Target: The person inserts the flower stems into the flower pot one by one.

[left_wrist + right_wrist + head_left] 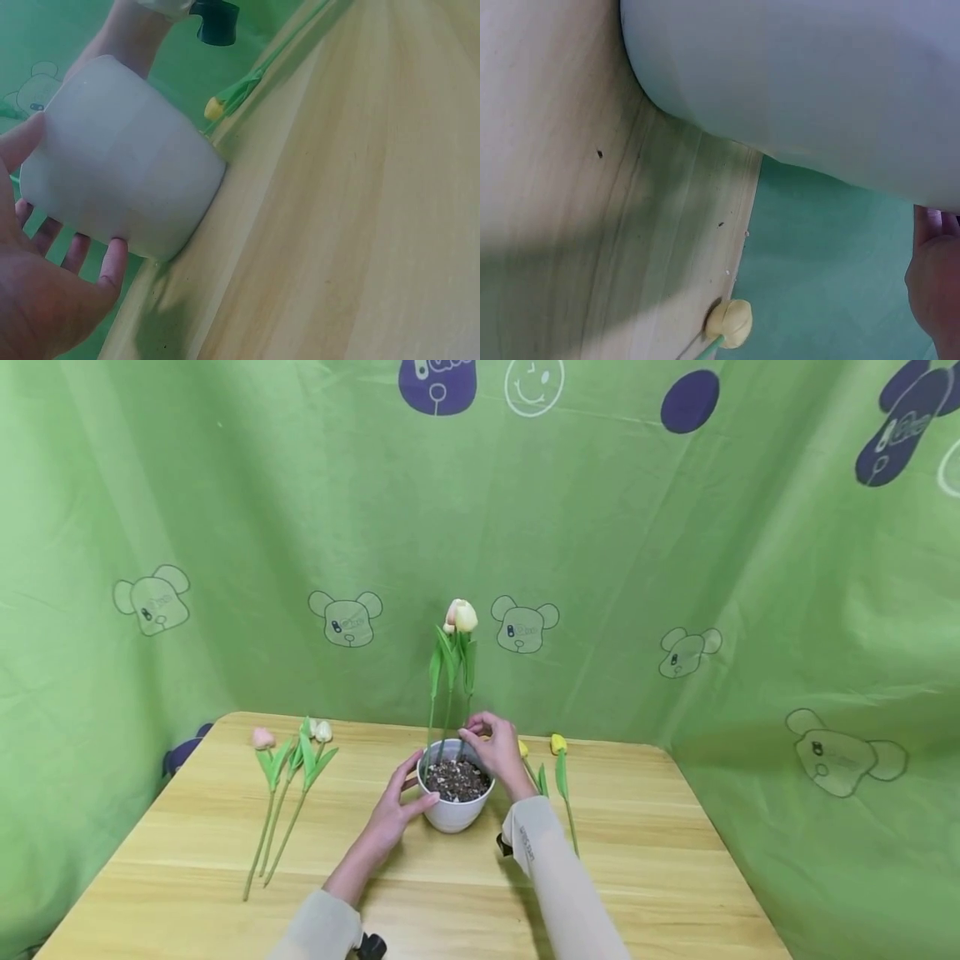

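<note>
The right hand (497,752) covers the pot (454,810)'s far rim, so its grip on the stems there can't be made out. In the right wrist view only fingertips (934,289) show at the frame edge, and the pot fills it, cropped.

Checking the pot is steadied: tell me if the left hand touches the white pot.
Touching. The left wrist view shows the left hand cupping the white pot, fingertips against its wall.

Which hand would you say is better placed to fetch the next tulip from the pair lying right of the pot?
Probably the right hand: it sits nearest those yellow tulips, while the left hand steadies the pot.
</note>
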Demonstrator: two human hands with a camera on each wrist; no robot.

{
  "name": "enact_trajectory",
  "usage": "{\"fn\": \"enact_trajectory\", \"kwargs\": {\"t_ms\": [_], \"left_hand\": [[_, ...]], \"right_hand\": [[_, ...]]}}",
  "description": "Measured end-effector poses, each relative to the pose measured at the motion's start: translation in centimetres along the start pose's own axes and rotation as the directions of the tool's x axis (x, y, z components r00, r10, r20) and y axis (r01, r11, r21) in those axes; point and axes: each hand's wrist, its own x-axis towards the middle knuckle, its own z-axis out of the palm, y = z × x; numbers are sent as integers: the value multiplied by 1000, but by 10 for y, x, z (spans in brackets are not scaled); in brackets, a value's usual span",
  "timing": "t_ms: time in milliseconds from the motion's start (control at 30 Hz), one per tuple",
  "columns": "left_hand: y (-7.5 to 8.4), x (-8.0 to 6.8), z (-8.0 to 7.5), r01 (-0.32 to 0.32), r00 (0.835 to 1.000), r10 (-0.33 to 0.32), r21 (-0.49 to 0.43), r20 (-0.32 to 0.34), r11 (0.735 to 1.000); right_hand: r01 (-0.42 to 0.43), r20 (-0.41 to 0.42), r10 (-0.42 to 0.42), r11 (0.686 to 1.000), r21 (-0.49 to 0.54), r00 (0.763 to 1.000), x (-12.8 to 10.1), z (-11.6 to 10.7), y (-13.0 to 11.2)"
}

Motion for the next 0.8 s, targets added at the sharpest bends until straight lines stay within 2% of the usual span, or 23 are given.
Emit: {"fn": "enact_trajectory", "kwargs": {"t_ms": [500,800], "left_hand": [[2,1,-1,0,1000,0,3,1,1000],[-1,1,-1,7,1000,-7,16,7,1000]], "right_hand": [[-17,29,16,1000,7,999,2,1,-1],[7,15,-7,1000,7,1000,0,3,2]]}}
